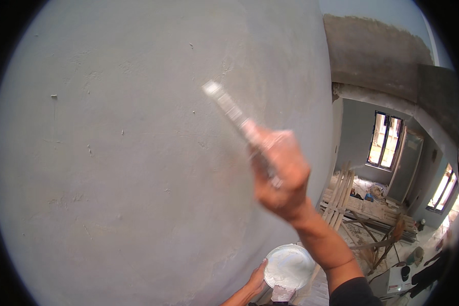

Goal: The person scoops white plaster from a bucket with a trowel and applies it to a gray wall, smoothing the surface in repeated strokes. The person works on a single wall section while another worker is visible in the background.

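My right hand (pixel 285 176) is raised in front of the grey plastered wall (pixel 137 163), its fingers wrapped round a trowel (pixel 229 109). The trowel appears as a long narrow strip smeared with white, blurred by motion. Its tip points up and to the left; whether it touches the wall I cannot tell. Lower down, my left hand (pixel 258 275) grips the side of a round tub (pixel 265 278) full of white putty (pixel 290 265). At the tub's near edge shows a flat putty-smeared piece (pixel 283 292), its kind unclear.
Small lumps and scratches dot the wall, which ends at a corner right of my hand. Beyond lies a room with wooden planks (pixel 341 199) on a trestle scaffold (pixel 375 245), a window (pixel 385 140) and a leaning panel (pixel 405 166). A white box (pixel 397 279) stands at lower right.
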